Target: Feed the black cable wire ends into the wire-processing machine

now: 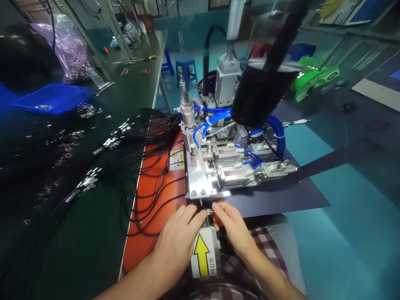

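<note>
Pinching a small wire end (pixel 209 211), the right hand (pixel 229 225) and left hand (pixel 184 227) meet below the metal machine (pixel 203 175). Beneath them, a yellow-arrow label (pixel 203 255) reads "运行方", its last character unclear

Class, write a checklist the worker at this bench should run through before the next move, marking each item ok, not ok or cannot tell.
1. Small wires held at the right hand's fingertips: ok.
2. Left hand beside them to steady the work: ok.
3. Wire ends properly seated: cannot tell, fingers hide them.
4. Fingers well away from the metal plate: not ok, they are close to its front edge.
5. Black cables lying separate over the orange-red surface: not ok, several cross.
6. Yellow arrow readable: ok.
</note>
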`<state>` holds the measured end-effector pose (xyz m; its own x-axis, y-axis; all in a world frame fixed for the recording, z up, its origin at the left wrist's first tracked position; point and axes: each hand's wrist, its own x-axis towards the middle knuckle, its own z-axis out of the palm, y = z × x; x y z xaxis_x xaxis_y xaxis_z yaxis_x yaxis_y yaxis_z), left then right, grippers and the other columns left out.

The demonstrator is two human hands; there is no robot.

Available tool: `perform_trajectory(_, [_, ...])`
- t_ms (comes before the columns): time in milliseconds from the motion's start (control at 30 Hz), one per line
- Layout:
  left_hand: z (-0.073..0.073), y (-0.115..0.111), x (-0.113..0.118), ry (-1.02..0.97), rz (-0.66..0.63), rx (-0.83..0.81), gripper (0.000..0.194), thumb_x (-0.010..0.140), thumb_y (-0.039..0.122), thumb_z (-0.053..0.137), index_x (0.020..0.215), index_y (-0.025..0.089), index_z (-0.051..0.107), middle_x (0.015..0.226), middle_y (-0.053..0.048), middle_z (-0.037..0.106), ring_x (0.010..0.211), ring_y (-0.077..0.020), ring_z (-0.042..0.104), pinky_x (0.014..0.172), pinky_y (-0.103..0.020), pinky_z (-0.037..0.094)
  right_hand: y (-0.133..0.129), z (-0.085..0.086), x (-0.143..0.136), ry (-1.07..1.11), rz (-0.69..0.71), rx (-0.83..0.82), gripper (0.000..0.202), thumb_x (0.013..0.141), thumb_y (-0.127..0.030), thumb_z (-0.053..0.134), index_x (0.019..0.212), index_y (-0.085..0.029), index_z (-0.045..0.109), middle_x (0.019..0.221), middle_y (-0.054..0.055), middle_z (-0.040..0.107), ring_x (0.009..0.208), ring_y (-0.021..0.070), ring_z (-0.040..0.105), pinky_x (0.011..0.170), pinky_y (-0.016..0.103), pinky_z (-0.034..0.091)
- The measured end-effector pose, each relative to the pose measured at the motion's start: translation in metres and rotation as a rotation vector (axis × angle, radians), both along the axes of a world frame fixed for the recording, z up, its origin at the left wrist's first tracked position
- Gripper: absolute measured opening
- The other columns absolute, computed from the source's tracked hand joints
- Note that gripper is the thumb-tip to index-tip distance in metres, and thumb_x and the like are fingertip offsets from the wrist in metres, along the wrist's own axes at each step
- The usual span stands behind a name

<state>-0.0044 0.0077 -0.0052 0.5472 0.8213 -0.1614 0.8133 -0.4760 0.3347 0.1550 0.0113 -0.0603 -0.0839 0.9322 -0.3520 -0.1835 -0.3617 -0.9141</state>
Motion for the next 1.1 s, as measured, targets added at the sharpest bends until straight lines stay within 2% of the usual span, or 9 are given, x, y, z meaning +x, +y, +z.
perform_trajectory(267, [-0.008,-0.005,0.012,0.072,0.054,0.087,0.042,0.081,0.001,0.040,0.116,0.018,0.055,0.099,-0.009,0.058,0.083,-0.0235,0.053,0.070,-0.038,0.051,-0.002,0.000,-0.005,-0.002,-0.042,-0.009,0.034,0.080,-0.049,0.059,0.070,-0.018,0.052,0.052,-0.007,0.044,0.048,0.0118,0.039,0.050,0.025,0.033])
perform_trajectory(400, [-0.007,-0.007,0.007,-0.113,0.146,0.102,0.037,0.083,0.004,0.038,0.110,0.017,0.060,0.095,-0.010,0.058,0.086,-0.0228,0.054,0.072,-0.037,0.052,-0.003,0.000,-0.008,0.010,-0.053,0.005,0.037,0.078,-0.053,0.058,0.067,-0.019,0.050,0.051,-0.007,0.042,0.046,0.0113,0.037,0.048,0.024,0.031])
perform_trajectory(500, [-0.009,-0.022,-0.007,-0.208,0.257,0.115,0.039,0.086,0.006,0.033,0.115,0.016,0.057,0.104,-0.012,0.057,0.095,-0.0211,0.057,0.078,-0.035,0.053,-0.004,-0.001,-0.008,0.015,-0.046,0.016,0.037,0.078,-0.053,0.058,0.068,-0.019,0.050,0.051,-0.007,0.042,0.046,0.0113,0.037,0.048,0.025,0.031])
perform_trajectory(600, [-0.012,-0.047,-0.025,-0.090,0.395,0.192,0.041,0.089,0.013,0.035,0.127,0.020,0.048,0.117,-0.012,0.054,0.106,-0.0234,0.055,0.082,-0.038,0.053,-0.004,-0.003,-0.007,0.008,-0.040,0.023,0.037,0.078,-0.053,0.059,0.068,-0.019,0.051,0.051,-0.007,0.043,0.046,0.0118,0.038,0.049,0.025,0.032])
perform_trajectory(667, [-0.015,-0.061,-0.034,0.012,0.434,0.244,0.045,0.090,0.018,0.038,0.134,0.025,0.041,0.125,-0.010,0.052,0.112,-0.0255,0.053,0.085,-0.041,0.052,-0.005,-0.003,-0.006,0.002,-0.037,0.025,0.038,0.077,-0.055,0.059,0.067,-0.019,0.051,0.050,-0.007,0.044,0.047,0.0124,0.039,0.050,0.025,0.032])
perform_trajectory(733, [-0.019,-0.069,-0.039,0.089,0.408,0.298,0.051,0.090,0.021,0.039,0.140,0.025,0.031,0.131,-0.010,0.050,0.116,-0.0268,0.051,0.087,-0.042,0.052,-0.005,-0.003,-0.006,-0.004,-0.033,0.024,0.039,0.076,-0.056,0.060,0.066,-0.020,0.052,0.050,-0.007,0.044,0.047,0.0128,0.039,0.050,0.025,0.032])
perform_trajectory(833, [-0.023,-0.068,-0.043,0.170,0.330,0.397,0.056,0.090,0.024,0.040,0.143,0.021,0.023,0.134,-0.010,0.049,0.119,-0.0274,0.050,0.087,-0.042,0.052,-0.006,-0.002,-0.005,-0.012,-0.029,0.021,0.039,0.076,-0.057,0.060,0.067,-0.019,0.052,0.050,-0.007,0.044,0.047,0.0129,0.039,0.050,0.025,0.032])
perform_trajectory(967, [-0.028,-0.056,-0.045,0.196,0.278,0.483,0.055,0.090,0.026,0.042,0.142,0.019,0.027,0.136,-0.009,0.049,0.121,-0.0256,0.048,0.092,-0.041,0.048,-0.005,-0.001,-0.007,-0.013,-0.038,0.027,0.039,0.076,-0.056,0.060,0.066,-0.019,0.052,0.050,-0.007,0.044,0.047,0.0128,0.038,0.051,0.025,0.032])
perform_trajectory(1100, [-0.031,-0.050,-0.047,0.179,0.285,0.505,0.051,0.089,0.025,0.042,0.139,0.019,0.034,0.135,-0.008,0.050,0.121,-0.0245,0.048,0.093,-0.039,0.047,-0.004,0.000,-0.005,-0.002,-0.047,0.023,0.040,0.073,-0.057,0.062,0.063,-0.019,0.052,0.054,-0.005,0.047,0.047,0.0133,0.041,0.051,0.026,0.034])
